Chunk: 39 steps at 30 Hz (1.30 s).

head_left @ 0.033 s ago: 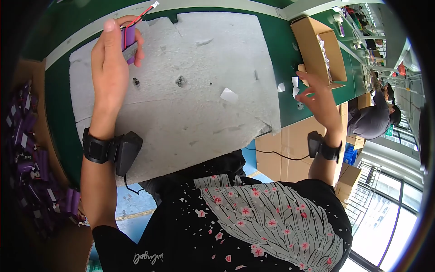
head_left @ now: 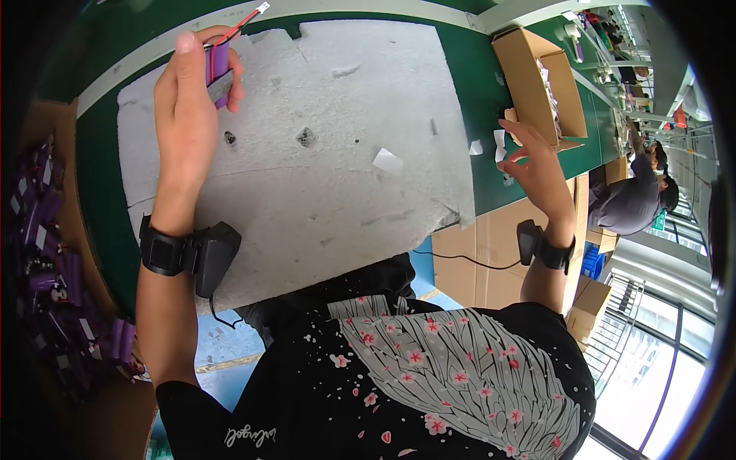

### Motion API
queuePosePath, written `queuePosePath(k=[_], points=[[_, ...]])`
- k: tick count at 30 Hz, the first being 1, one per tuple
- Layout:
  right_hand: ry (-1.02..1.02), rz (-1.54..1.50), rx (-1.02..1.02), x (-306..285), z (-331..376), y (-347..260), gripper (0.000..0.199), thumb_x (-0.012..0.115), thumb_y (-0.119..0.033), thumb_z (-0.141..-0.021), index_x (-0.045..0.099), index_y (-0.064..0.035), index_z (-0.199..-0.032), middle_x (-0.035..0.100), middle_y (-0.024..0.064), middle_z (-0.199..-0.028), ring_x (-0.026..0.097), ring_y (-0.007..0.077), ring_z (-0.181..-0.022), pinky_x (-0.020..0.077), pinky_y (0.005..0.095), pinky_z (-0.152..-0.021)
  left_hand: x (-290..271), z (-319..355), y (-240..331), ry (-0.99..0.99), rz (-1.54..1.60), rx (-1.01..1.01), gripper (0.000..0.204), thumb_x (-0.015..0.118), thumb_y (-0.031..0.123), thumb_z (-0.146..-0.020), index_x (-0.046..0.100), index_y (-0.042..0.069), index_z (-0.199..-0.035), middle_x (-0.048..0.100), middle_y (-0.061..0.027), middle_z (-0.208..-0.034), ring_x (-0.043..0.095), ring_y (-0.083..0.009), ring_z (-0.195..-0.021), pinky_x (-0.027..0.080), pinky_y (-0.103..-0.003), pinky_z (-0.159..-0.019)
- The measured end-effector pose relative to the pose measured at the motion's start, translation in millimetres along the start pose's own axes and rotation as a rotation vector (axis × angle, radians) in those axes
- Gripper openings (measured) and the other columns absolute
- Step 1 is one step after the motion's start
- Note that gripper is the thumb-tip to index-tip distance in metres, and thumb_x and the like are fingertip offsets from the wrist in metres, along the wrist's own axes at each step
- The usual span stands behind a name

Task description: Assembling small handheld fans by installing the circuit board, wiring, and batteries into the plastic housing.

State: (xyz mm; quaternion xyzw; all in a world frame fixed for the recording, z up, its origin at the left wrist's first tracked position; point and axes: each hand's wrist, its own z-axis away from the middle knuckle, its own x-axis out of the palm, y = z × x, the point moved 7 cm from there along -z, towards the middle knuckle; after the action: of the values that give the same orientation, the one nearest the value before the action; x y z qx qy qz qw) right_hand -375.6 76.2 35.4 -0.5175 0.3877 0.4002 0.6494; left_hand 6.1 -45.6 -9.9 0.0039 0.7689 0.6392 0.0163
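At the upper left, my left hand (head_left: 186, 115) is closed around a purple battery pack (head_left: 220, 64). A grey strip crosses the pack, and its red and black wires (head_left: 238, 27) rise to a small white connector (head_left: 264, 8). Over on the right, my right hand (head_left: 540, 169) has its thumb and fingers apart, with nothing seen held. Its fingertips are beside a white paper slip (head_left: 500, 142) on the green table. A smaller slip (head_left: 475, 147) lies just left of that one, and another white slip (head_left: 388, 161) rests on the pale foam sheet (head_left: 368, 100).
A cardboard box (head_left: 529, 80) with small white pieces inside stands at the upper right. Many purple battery packs (head_left: 73, 280) fill a carton at the left. A black cable (head_left: 475, 261) hangs from my right wrist device. Another person (head_left: 632, 199) is farther right.
My right hand has shifted very slightly left. My left hand and the battery pack stay where they were.
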Motion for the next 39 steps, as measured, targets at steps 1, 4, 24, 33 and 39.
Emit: queuePosePath(k=[1,4,24,33,39], points=[[-0.003,0.008,-0.005,8,-2,-2,0.050,0.069,0.000,-0.077,0.056,-0.0070,-0.124,0.062,0.0070,-0.115,0.063,0.0159,-0.078,0.0488,0.0272,-0.071,0,0,-1,-0.003,-0.004,0.001,0.059,0.030,0.048,-0.102,0.058,-0.002,-0.109,0.056,-0.0041,-0.078,0.050,-0.0117,-0.060,0.040,-0.026,-0.055],[-0.025,0.015,-0.017,14,-6,-2,0.049,0.070,0.003,-0.075,0.057,-0.0056,-0.122,0.063,0.0054,-0.109,0.062,0.0129,-0.078,0.0481,0.0261,-0.070,-1,0,-1,-0.013,-0.012,0.005,0.059,0.030,0.049,-0.102,0.058,-0.002,-0.110,0.056,-0.0041,-0.078,0.050,-0.0118,-0.061,0.040,-0.026,-0.055],[0.620,0.303,-0.207,-60,-9,-27,0.036,0.070,-0.001,-0.078,0.062,-0.0048,-0.113,0.062,0.0036,-0.096,0.059,0.0124,-0.071,0.0455,0.0222,-0.063,-2,2,0,-0.018,-0.017,0.012,0.059,0.029,0.048,-0.102,0.059,-0.003,-0.109,0.057,-0.0041,-0.079,0.051,-0.0113,-0.061,0.040,-0.026,-0.056],[-0.204,-0.062,-0.210,29,-32,-18,0.022,0.071,0.000,-0.077,0.066,-0.0025,-0.097,0.058,0.0021,-0.086,0.055,0.0114,-0.068,0.0437,0.0238,-0.065,-1,2,-3,-0.022,0.003,0.035,0.058,0.030,0.048,-0.102,0.059,-0.002,-0.109,0.056,-0.0040,-0.078,0.050,-0.0111,-0.061,0.040,-0.026,-0.056],[0.423,0.128,0.155,-81,-36,31,0.017,0.066,-0.013,-0.088,0.066,-0.0003,-0.099,0.065,0.0067,-0.089,0.061,0.0099,-0.077,0.0468,0.0240,-0.066,-4,2,2,-0.017,0.000,0.020,0.057,0.030,0.047,-0.103,0.060,-0.001,-0.108,0.056,-0.0039,-0.078,0.050,-0.0109,-0.062,0.040,-0.026,-0.056]])
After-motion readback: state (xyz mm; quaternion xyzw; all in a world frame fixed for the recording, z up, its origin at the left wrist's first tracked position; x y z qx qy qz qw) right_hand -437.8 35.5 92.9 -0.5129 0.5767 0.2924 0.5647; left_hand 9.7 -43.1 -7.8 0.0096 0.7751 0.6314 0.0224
